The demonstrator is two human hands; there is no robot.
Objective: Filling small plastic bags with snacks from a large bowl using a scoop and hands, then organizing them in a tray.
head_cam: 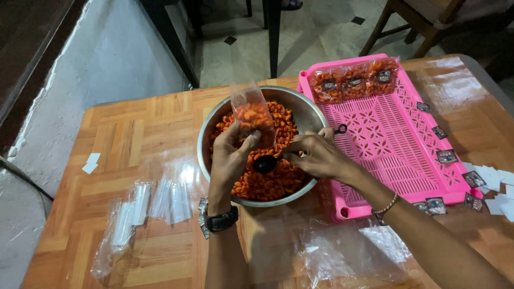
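Above the steel bowl (214, 120) mid-counter, left hand (229, 155) fingers pinching a flimsy, slippery snack-filled clear bag (253, 115) by its lower side; right hand (316, 155) clenched on a black scoop (265, 163); probably light, best held near the mouth.

A small clear bag (252, 113), partly filled with orange snacks, stands upright above the steel bowl (300, 107). A black spoon (266, 162) lies level just below it, over the snacks.

Small label cards (446, 156) too tiny to read; chair (428, 21) cropped.
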